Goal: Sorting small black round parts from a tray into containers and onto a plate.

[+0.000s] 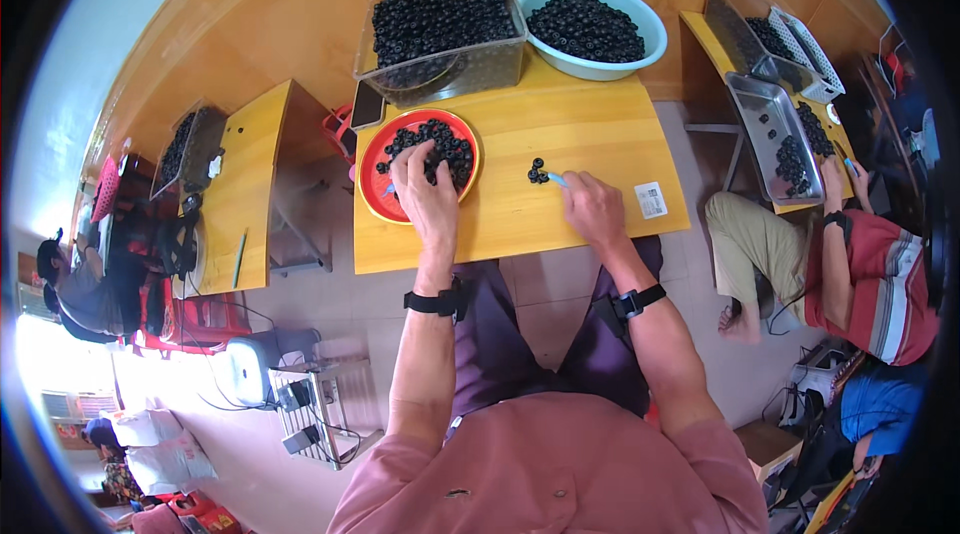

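My left hand (424, 192) reaches over a red round plate (370, 196) with a yellow rim. Its fingers curve down, somewhat apart, into a heap of small black round parts (455, 149), some with a hole in the middle. A bit of something light blue shows on the plate beside that hand. My right hand (596, 206) is closed around a thin light-blue stick (557, 179), most of it hidden by the fingers. Next to the stick's tip, a small cluster of the same black parts (537, 172) lies on the yellow table (600, 129).
Behind the plate stand a clear plastic bin (440, 69) and a pale-blue basin (650, 39), both full of black parts. A dark phone-like slab (368, 106) and a white label (651, 200) lie on the table. At right, a person (865, 274) works beside a metal tray (765, 134).
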### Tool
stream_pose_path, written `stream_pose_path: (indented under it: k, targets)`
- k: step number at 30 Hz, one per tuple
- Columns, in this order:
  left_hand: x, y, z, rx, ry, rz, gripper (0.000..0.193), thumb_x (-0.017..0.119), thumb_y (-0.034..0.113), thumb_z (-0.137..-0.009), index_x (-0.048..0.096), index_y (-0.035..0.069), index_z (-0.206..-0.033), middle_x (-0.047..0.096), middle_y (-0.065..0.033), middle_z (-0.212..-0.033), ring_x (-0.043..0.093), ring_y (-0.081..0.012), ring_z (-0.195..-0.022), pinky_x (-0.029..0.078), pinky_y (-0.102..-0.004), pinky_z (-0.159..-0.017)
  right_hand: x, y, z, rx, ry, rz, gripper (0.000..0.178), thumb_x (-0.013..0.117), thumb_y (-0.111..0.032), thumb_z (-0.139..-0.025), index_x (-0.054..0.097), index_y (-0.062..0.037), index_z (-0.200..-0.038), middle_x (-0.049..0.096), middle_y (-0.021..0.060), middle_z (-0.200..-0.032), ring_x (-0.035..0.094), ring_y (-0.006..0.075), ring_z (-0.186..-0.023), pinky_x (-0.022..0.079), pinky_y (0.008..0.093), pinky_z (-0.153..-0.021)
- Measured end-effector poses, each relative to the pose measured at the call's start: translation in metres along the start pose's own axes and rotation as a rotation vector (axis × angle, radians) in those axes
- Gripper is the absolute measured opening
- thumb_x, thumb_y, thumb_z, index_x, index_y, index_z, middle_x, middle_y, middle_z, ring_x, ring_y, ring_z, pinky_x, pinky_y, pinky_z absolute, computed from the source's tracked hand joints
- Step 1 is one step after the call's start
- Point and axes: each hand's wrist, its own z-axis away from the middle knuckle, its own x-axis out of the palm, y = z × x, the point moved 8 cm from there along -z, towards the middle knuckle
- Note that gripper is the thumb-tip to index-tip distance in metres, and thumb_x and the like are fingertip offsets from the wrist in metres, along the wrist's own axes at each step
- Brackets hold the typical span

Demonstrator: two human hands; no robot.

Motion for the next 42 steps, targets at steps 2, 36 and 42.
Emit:
stream_pose_path:
  k: [2, 36, 42]
  targets:
    - [0.007, 0.012, -0.002, 0.014, -0.009, 0.005, 0.027, 0.072, -0.003, -0.083, 0.071, 0.005, -0.109, 0.068, -0.0134, -0.101, 0.066, -0.0328, -0.091, 0.054, -0.0388, -0.082, -0.002, 0.004, 0.002, 0.029, -0.002, 0.016, 0.009, 0.063, -0.011, -0.091, 0.060, -0.0076, -0.084, 0.063, 0.0099, -0.073, 0.069, 0.0314, -0.068, 0.055, 0.0445, -0.057]
    - [0.089, 0.030, 0.080, -0.263, -0.505, 0.437, 0.019, 0.079, 0.003, -0.085, 0.074, 0.001, -0.102, 0.067, -0.0114, -0.100, 0.069, -0.0206, -0.085, 0.057, -0.0322, -0.076, 0.000, 0.003, 0.003, 0.053, -0.025, -0.029, 0.007, 0.065, -0.012, -0.090, 0.063, -0.0061, -0.088, 0.063, 0.0108, -0.074, 0.069, 0.0311, -0.071, 0.055, 0.0443, -0.060]
    - [0.090, 0.025, 0.085, -0.336, -0.503, 0.440, 0.028, 0.079, 0.004, -0.085, 0.072, 0.001, -0.111, 0.067, -0.0086, -0.095, 0.067, -0.0171, -0.082, 0.056, -0.0299, -0.078, 0.002, -0.001, 0.005, -0.005, -0.028, -0.037, 0.006, 0.066, -0.011, -0.090, 0.063, -0.0062, -0.087, 0.062, 0.0107, -0.073, 0.068, 0.0299, -0.069, 0.055, 0.0429, -0.059]
